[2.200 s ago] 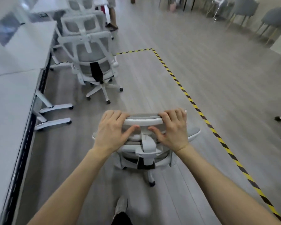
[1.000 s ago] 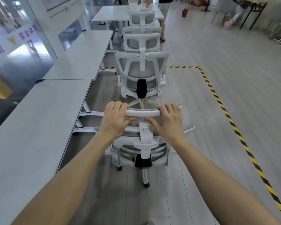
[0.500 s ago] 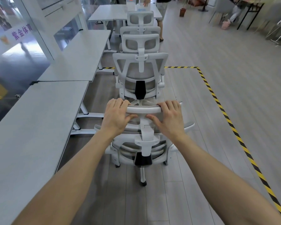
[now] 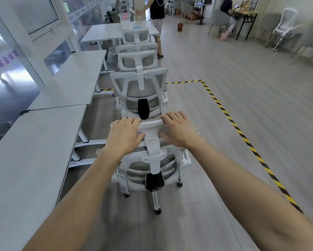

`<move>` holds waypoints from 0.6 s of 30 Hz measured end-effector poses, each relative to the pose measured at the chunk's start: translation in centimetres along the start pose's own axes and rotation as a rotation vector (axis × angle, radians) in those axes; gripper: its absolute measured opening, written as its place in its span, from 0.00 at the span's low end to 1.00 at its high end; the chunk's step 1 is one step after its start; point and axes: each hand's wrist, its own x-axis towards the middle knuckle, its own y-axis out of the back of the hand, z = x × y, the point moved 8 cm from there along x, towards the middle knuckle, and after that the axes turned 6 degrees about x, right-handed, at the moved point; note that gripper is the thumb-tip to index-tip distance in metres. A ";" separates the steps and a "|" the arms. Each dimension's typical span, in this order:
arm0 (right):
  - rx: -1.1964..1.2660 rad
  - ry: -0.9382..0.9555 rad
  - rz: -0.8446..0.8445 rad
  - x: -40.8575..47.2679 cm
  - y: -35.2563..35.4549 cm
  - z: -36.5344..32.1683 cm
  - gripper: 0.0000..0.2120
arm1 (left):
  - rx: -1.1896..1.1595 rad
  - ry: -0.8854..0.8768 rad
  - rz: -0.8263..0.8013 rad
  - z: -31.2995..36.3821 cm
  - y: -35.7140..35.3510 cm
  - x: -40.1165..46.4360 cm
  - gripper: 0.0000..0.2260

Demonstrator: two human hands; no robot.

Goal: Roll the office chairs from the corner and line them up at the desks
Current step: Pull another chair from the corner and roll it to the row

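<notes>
The white mesh-backed office chair [image 4: 153, 160] has rolled closer behind the matching parked chair [image 4: 140, 91] beside the pale grey desks [image 4: 34, 142]. Left hand [image 4: 124, 135] and right hand [image 4: 177, 130] grip its headrest, fingers curled over the top edge.

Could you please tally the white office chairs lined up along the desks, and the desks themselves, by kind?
White office chairs in the row: 4, counting the held chair, then.
Grey desks on the left: 3, at.
Total: 7.
</notes>
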 end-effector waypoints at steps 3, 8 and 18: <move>0.049 -0.077 0.043 -4.7 2.8 0.9 0.24 | 0.014 -0.103 0.071 5.2 2.1 -1.1 0.21; 0.009 -0.463 -0.076 -19.3 3.8 8.1 0.21 | 0.007 -0.378 0.013 17.4 0.4 -1.2 0.16; -0.050 -1.404 -0.144 -66.4 8.9 10.8 0.18 | -0.061 -1.293 0.030 57.3 3.7 -18.5 0.17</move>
